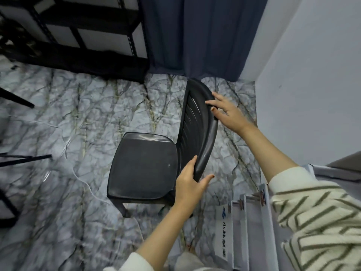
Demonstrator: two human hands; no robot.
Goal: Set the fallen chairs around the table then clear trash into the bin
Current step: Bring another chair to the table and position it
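Observation:
A black plastic chair (142,165) stands upright on the marble-patterned floor, its seat toward the left and its slatted backrest toward the right. My left hand (190,183) grips the near end of the backrest's top rail, thumb on one side and fingers on the other. My right hand (227,112) rests on the far end of the same rail, fingers spread over its edge. No table, bin or trash is in view.
A black metal shelf unit (82,36) stands at the back left, a dark blue curtain (203,36) behind the chair, a white wall (312,75) on the right. White boxes (246,227) stand at the lower right. Thin black legs (17,100) poke in from the left. A white cable (78,177) lies on the floor.

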